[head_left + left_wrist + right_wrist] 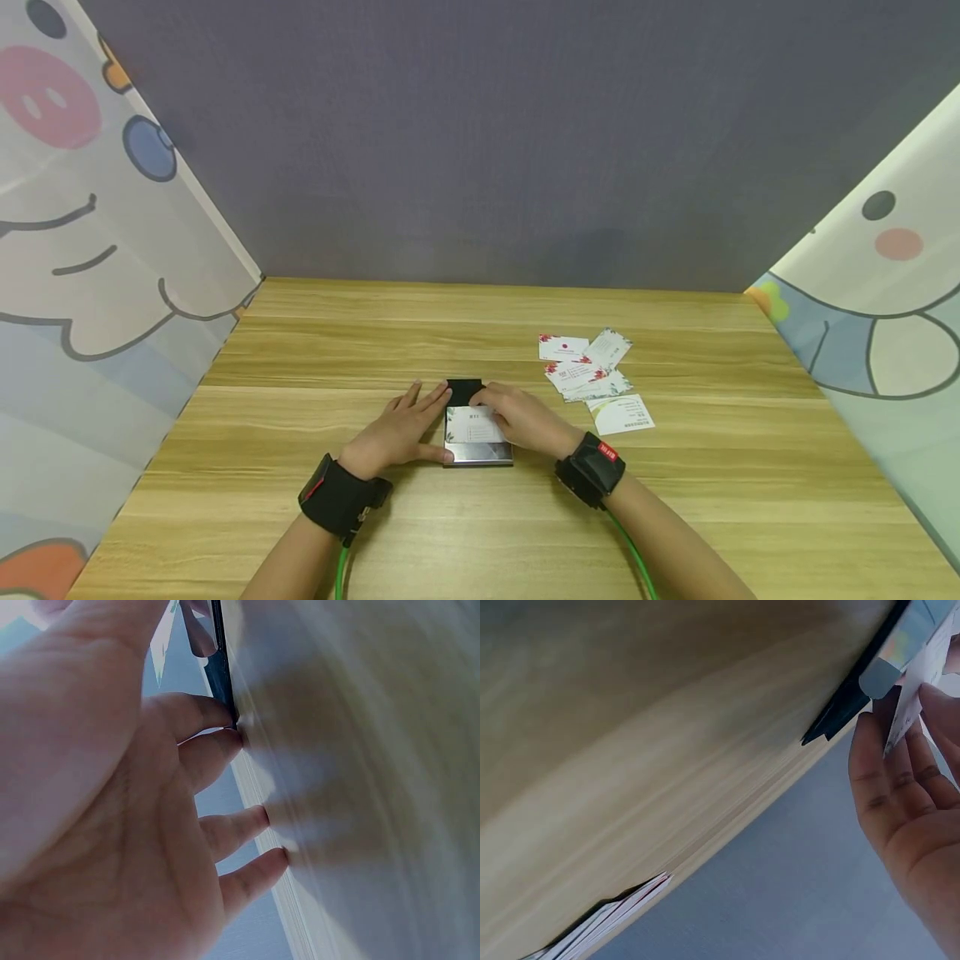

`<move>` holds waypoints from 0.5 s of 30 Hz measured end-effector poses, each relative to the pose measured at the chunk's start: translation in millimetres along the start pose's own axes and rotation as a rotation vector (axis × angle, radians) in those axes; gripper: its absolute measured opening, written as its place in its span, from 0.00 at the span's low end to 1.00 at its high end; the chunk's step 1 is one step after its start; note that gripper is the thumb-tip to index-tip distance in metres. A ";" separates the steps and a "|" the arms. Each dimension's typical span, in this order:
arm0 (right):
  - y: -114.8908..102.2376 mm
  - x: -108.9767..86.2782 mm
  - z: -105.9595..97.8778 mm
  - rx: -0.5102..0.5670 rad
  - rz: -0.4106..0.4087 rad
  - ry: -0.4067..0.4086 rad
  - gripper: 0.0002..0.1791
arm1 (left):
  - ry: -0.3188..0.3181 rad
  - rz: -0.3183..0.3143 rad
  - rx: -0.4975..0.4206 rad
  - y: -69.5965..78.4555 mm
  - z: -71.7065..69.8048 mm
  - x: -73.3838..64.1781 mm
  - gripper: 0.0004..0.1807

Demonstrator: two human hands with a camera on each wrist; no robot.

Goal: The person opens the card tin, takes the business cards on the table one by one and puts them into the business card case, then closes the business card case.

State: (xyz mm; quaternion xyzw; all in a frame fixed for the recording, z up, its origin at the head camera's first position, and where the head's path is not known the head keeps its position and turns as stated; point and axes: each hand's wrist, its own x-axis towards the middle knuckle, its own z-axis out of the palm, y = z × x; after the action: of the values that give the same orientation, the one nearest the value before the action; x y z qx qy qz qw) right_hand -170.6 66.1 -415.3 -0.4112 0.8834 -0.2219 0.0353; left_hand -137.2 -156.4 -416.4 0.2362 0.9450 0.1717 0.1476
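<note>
A card case (480, 454), black with a silver metal part, lies opened on the table between the hands. Its near part is shiny, its far flap black. Over the case is a white business card (467, 427) with a leaf print, pinched between thumb and fingers of my right hand (525, 417). In the right wrist view the card (911, 709) stands tilted at the metal part. My left hand (397, 433) rests spread beside the case, its index finger and thumb touching the left edge. The left wrist view shows fingertips (277, 859) on the table.
To the right lie several loose business cards (577, 373), overlapping, with red or leafy prints. A white card with a yellow-green curve (621, 415) lies nearest. A grey panel (480, 150) stands behind the wooden table (337, 333), and cartoon-printed walls (885, 250) flank it.
</note>
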 end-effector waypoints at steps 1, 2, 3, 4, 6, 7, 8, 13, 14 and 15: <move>0.0 -0.4 0.3 -0.003 0.003 -0.003 0.19 | 0.000 0.001 -0.001 0.1 -0.1 0.0 0.51; -0.1 -0.8 0.4 -0.003 0.005 -0.007 0.19 | -0.001 0.002 -0.001 0.2 -0.1 0.0 0.51; -0.4 -1.2 0.5 -0.003 0.008 -0.010 0.19 | 0.000 0.003 -0.001 0.1 -0.2 0.0 0.51; -0.8 -1.5 0.7 -0.005 0.011 -0.013 0.19 | -0.001 0.004 0.000 0.1 -0.2 -0.1 0.51; -1.6 -2.3 0.9 -0.007 0.016 -0.022 0.18 | -0.002 0.002 -0.001 0.0 -0.3 -0.3 0.51; -1.9 -2.6 1.4 -0.009 0.018 -0.027 0.18 | -0.003 0.002 -0.003 0.0 -0.5 -0.4 0.51; -2.3 -3.0 1.5 -0.010 0.019 -0.031 0.18 | -0.004 0.002 -0.004 0.2 -0.8 -0.6 0.51; -4.8 -4.8 1.8 -0.021 0.015 -0.041 0.17 | -0.007 -0.003 -0.013 0.7 -1.5 -0.8 0.51; -5.3 -5.4 1.7 -0.023 0.014 -0.044 0.17 | -0.008 -0.004 -0.013 0.7 -1.5 -0.9 0.51; -5.6 -5.8 1.8 -0.028 0.012 -0.047 0.17 | -0.008 -0.005 -0.011 0.5 -1.3 -0.8 0.51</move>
State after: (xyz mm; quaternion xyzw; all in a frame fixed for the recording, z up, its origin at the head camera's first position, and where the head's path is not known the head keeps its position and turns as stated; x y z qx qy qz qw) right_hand -162.3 66.6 -415.3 -0.4114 0.8878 -0.1996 0.0519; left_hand -136.9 -156.7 -414.9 0.2335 0.9440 0.1756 0.1534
